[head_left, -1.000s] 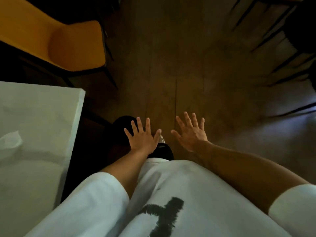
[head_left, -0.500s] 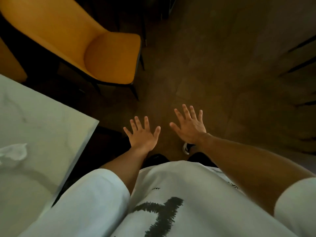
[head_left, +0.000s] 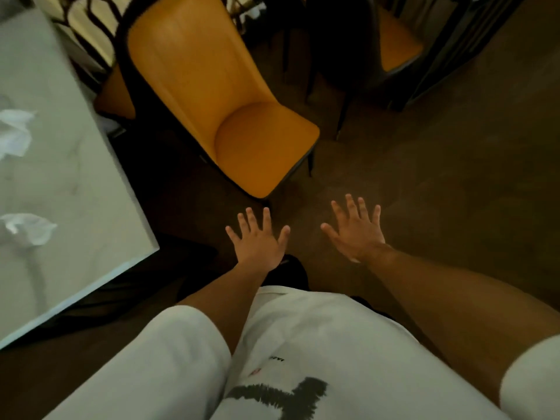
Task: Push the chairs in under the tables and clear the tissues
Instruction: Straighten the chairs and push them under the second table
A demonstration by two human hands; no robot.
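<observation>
An orange chair (head_left: 218,95) with black legs stands pulled out from the white marble table (head_left: 72,189), its seat facing me. Two crumpled white tissues lie on the table: one near the corner (head_left: 28,227), another further back at the left edge (head_left: 13,133). My left hand (head_left: 257,241) hovers with fingers spread just short of the seat's front edge, touching nothing. My right hand (head_left: 356,230) is held out flat over the floor to the right of the chair, also empty.
A second orange chair (head_left: 116,95) is tucked beside the table behind the first. A dark chair with an orange seat (head_left: 394,47) stands at the back right by a dark table frame. Brown floor spreads out to the right.
My view has swung up and forward: the orange chair now fills the middle, and more of the table with both tissues shows. Both hands stay spread and empty.
</observation>
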